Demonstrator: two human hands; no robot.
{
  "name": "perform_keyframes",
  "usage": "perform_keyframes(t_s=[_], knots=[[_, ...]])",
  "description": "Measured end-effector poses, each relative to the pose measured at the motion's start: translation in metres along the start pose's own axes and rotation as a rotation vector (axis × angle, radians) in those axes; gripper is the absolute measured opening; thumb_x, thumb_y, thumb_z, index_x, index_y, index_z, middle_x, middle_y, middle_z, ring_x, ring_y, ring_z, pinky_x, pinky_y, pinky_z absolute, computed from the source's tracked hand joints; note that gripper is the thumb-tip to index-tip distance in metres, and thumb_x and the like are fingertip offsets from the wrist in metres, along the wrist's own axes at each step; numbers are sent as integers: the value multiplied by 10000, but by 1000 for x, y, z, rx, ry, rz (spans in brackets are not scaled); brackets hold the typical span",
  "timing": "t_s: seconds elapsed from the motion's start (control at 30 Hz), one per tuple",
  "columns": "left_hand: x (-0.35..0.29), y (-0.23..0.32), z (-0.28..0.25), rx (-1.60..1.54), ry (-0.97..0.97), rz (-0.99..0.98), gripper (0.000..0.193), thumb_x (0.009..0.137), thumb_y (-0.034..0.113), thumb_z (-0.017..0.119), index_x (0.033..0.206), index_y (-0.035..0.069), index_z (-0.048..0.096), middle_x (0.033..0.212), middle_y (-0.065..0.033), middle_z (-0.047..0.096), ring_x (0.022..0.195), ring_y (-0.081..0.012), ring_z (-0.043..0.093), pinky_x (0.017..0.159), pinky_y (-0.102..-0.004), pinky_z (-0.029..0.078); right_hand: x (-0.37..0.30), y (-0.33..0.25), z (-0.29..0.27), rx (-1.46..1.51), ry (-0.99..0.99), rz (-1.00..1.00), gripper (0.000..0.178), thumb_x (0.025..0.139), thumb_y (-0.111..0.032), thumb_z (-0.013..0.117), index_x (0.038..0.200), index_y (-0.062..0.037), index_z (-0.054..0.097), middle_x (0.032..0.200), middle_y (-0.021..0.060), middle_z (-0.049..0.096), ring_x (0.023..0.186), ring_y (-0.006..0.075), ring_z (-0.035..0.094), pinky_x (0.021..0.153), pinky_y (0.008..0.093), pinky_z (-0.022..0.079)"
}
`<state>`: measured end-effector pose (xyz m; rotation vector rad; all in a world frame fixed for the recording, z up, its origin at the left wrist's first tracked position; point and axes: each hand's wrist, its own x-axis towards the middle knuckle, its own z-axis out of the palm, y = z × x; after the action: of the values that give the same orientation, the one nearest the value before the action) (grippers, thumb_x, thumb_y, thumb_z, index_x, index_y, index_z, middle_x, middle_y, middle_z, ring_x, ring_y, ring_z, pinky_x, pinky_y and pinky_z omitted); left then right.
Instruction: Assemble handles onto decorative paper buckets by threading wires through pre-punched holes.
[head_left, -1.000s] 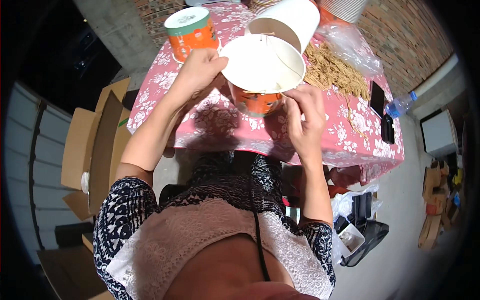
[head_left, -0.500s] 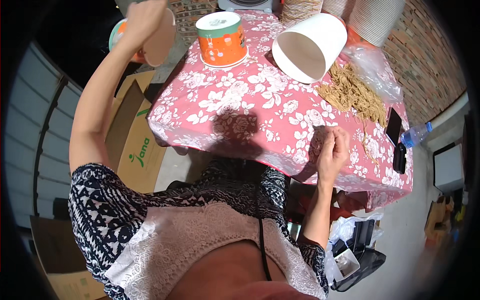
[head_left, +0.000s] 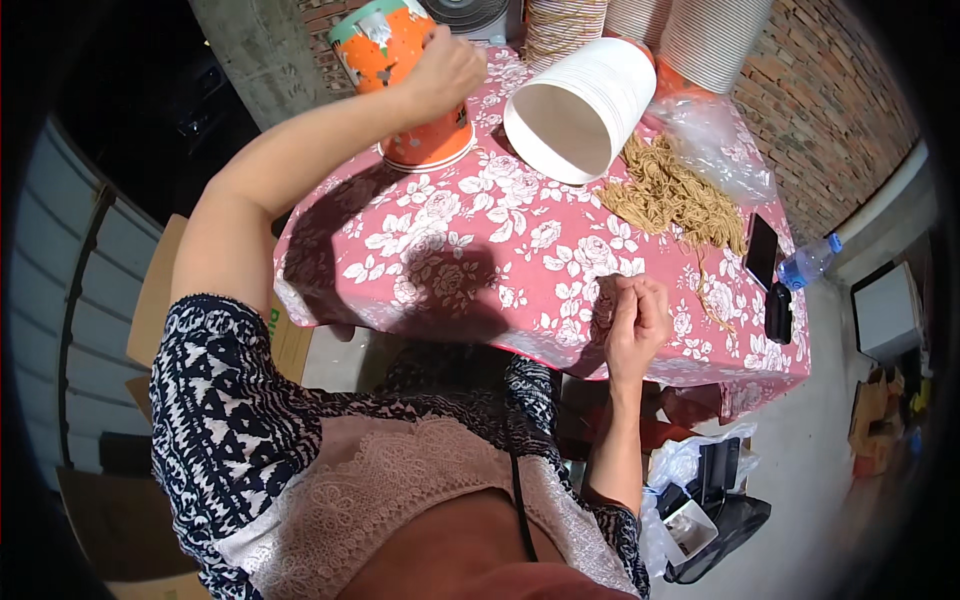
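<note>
Left hand [head_left: 440, 75] lies against an orange bucket [head_left: 425, 145], mouth down on the bench [head_left: 540, 235], left of the lying white tub [head_left: 590, 105], our landmark. Its fingers are curled there; whether that grip grasps or merely presses, we cannot tell. Right hand [head_left: 640, 325], nearer us than the white tub, is loosely clenched, nothing visible inside. We judge the step in hand as seating one orange bucket over another; the next move calls for gentle, even downward pressure. Count: orange buckets, apparently two, nested; white tub, one lying, perhaps several nested; standing stacks [head_left: 715, 40] behind it, three; right of it, one twine heap [head_left: 675, 195], one clear bag [head_left: 710, 140], one phone [head_left: 761, 250], one bottle [head_left: 808, 262]
</note>
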<state>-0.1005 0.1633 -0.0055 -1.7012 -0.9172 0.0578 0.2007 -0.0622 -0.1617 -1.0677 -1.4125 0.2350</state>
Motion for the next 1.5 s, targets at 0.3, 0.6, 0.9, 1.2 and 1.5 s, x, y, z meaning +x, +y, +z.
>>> perform_keyframes(t_s=[0.3,0.6,0.9,1.2,1.5], knots=[[-28,57,0,-150,-4,77,95,788,127,568,761,48,614,662,-57,550,645,-221,584,582,-373,344,1,-8,7,-83,-21,-34,108,881,61,559,931,37,653,913,148,611,802,258,610,699,338,498],[-35,82,3,-912,-450,-328,223,840,77,535,997,-39,642,903,-231,698,885,-398,685,824,-538,514,10,-2,2,-33,-109,167,102,916,-46,602,939,42,648,886,143,609,794,240,618,710,326,487],[-51,126,37,-2283,141,-870,549,889,14,566,1405,-51,393,1301,-178,558,1155,-251,576,974,-317,474,108,0,61,-229,-134,-29,285,879,-97,647,1094,68,559,986,221,585,881,346,589,786,430,477],[-54,114,18,-2537,42,-694,521,884,-20,541,1386,-77,413,1184,-111,593,1102,-157,561,949,-263,467,137,33,90,-454,-56,-47,203,866,-98,673,903,29,519,805,233,596,744,415,588,666,476,465],[-53,123,25,-2808,87,-639,457,886,52,610,1301,-41,442,1115,-79,594,1029,-128,575,905,-247,458,127,42,94,-479,54,-2,147,838,-91,648,843,7,539,667,177,605,591,361,609,580,449,477]])
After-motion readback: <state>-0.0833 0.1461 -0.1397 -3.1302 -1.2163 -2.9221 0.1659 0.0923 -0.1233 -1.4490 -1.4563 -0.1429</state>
